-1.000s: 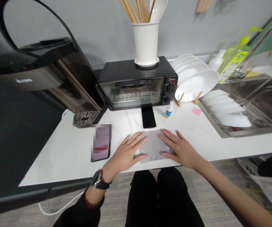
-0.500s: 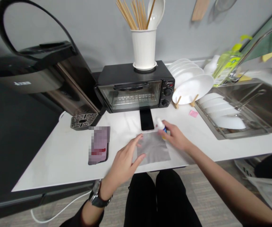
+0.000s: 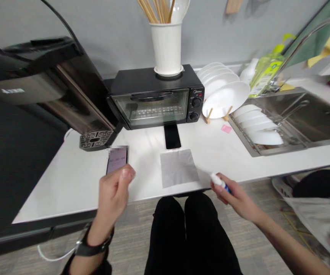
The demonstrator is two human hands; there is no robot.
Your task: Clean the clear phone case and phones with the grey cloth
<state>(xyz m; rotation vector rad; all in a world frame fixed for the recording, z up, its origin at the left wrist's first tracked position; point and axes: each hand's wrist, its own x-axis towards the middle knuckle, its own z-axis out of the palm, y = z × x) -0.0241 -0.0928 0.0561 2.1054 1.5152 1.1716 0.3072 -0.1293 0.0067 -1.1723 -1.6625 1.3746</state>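
Note:
A flat grey cloth [image 3: 178, 167] lies on the white counter [image 3: 73, 187] near its front edge. Past the cloth, a black phone [image 3: 172, 136] lies face up in front of the toaster oven [image 3: 153, 99]. My right hand [image 3: 238, 199] is off the counter's front edge, right of the cloth, closed round a small dropper bottle [image 3: 219, 182] with a white cap. My left hand [image 3: 112, 196] hovers in a loose fist at the counter's edge, left of the cloth, with nothing visible in it. It partly covers a second phone [image 3: 117, 159] with a lit screen.
A white utensil holder [image 3: 166, 47] stands on the oven. A large black appliance [image 3: 39, 88] fills the left. White plates [image 3: 225, 95] stand in a rack; more plates lie in the sink [image 3: 291, 114]. A pink note [image 3: 226, 128] and a green bottle [image 3: 265, 68] are on the right.
Both hands left the cloth. My right hand picked up the small bottle beside the black phone and drew it back past the counter's edge. My left hand pulled back left and curled.

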